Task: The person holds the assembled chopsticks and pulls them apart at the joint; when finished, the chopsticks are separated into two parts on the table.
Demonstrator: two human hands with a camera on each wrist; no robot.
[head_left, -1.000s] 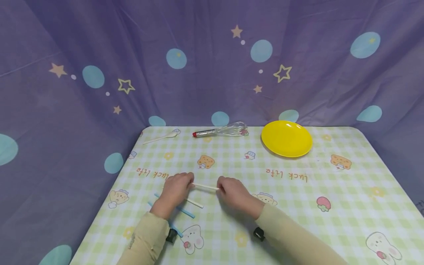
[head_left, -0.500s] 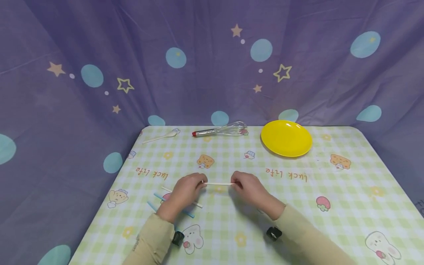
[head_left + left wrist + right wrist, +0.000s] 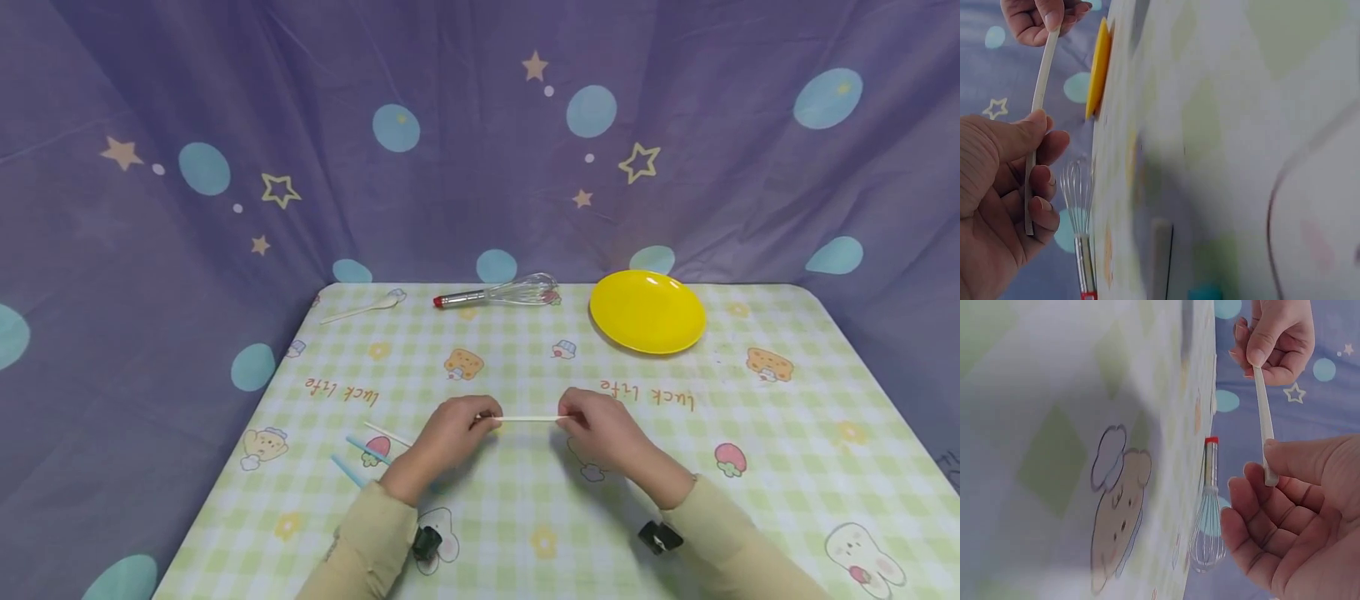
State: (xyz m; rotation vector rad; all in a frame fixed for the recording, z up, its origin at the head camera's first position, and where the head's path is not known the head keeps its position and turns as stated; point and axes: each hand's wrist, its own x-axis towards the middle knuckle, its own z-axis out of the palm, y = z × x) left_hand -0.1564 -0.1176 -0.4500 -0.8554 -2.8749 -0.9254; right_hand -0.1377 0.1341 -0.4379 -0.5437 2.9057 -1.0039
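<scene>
Both hands hold a slim cream-white stick (image 3: 528, 418) level above the table, one at each end. My left hand (image 3: 452, 433) pinches its left part between thumb and fingers; in the left wrist view the stick (image 3: 1040, 84) runs on across the curled fingers and looks slightly bowed. The right hand (image 3: 606, 429) pinches the other end with thumb and forefinger, its remaining fingers loosely curled in the right wrist view, where a blunt tip (image 3: 1270, 480) sticks out past the thumb. Under the left forearm lie another white stick (image 3: 386, 432) and two light blue sticks (image 3: 347, 471), partly hidden.
A yellow plate (image 3: 647, 312) stands at the back right of the checked tablecloth (image 3: 787, 450). Left of it lie a wire whisk (image 3: 495, 293) with a red-tipped handle and a pale spoon (image 3: 360, 312). A purple curtain (image 3: 465, 192) hangs behind.
Both hands have moved to the right with the stick between them. They have drawn slightly apart, and the stick has turned from slanted to level. Things on the table stay put.
</scene>
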